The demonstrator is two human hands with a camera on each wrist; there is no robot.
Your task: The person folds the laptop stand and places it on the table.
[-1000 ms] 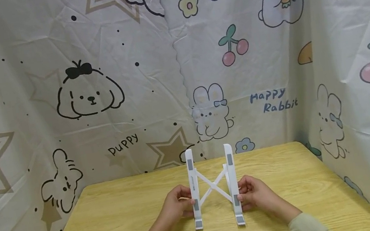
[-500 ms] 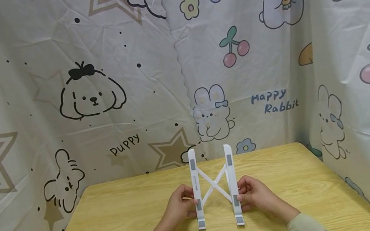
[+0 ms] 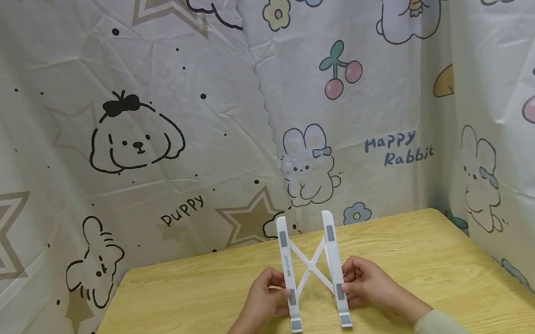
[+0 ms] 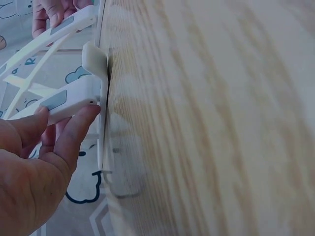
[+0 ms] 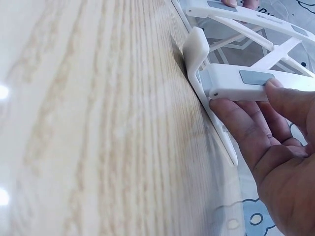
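A white folding laptop stand (image 3: pixel 312 265) stands on the table, its two long rails joined by an X of crossed bars. Grey pads and small upturned front lips show on the rails. My left hand (image 3: pixel 268 295) grips the left rail low down, thumb on its upper face by a grey pad. On the other side my right hand (image 3: pixel 365 280) pinches the right rail at about the same height. Both wrist views show the thumb above and fingers below the white rail (image 4: pixel 74 98), close to the hinge at its front end. The flat base strip of the stand (image 5: pixel 224 142) lies along the table.
The light wood table (image 3: pixel 186 314) reaches back to a hanging cloth (image 3: pixel 221 139) printed with cartoon puppies, rabbits, stars and cherries. More of that cloth hangs at the left and right sides. A dark band with yellow shows at the right sleeve (image 3: pixel 442 329).
The left rail has moved right towards the right rail, with my left hand on it, so the stand is narrower and its X steeper. My right hand has barely moved.
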